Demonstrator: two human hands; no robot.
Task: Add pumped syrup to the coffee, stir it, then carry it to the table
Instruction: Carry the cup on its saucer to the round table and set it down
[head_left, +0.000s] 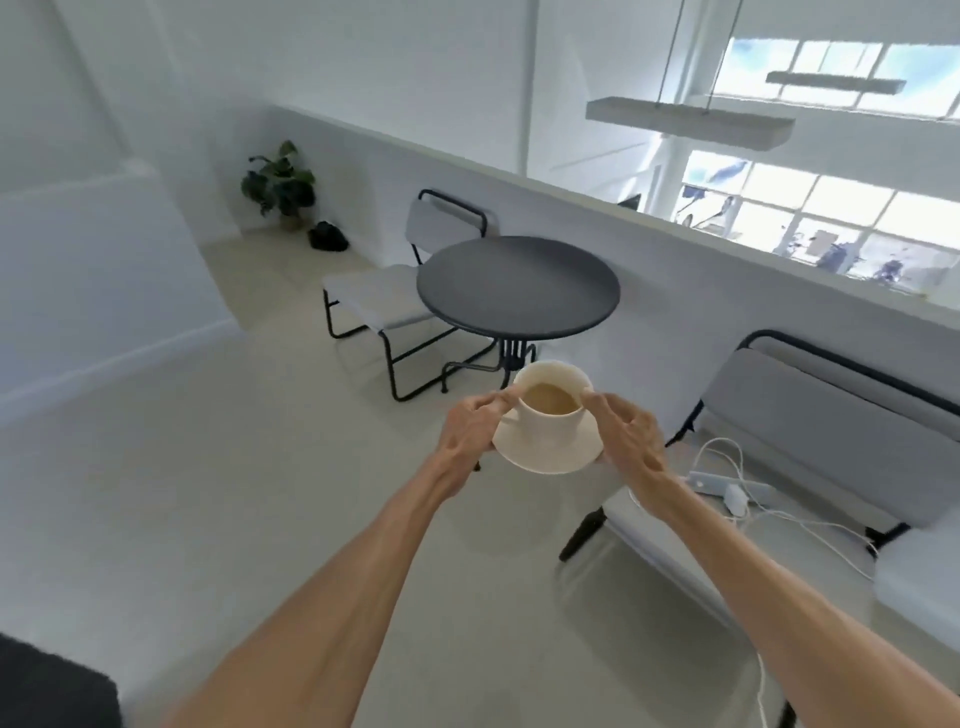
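Your left hand (470, 426) and right hand (626, 431) each close a grip on the saucer (545, 452) carrying the coffee cup (551, 402), over pale floor (208, 519); beyond your grip stands the round dark table (518, 287), chairs (395, 280) beside it.

Bright daylight from windows (810, 208); soft, wide-angle distortion.

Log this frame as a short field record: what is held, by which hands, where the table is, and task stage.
held item: cup of coffee on a saucer
left hand: grips the saucer, fingers at cup rim
right hand: grips the saucer's other side
table: round, dark, ahead of the cup, top bare
seating: chair behind table, bench at right
stage: carrying, cup not yet set down
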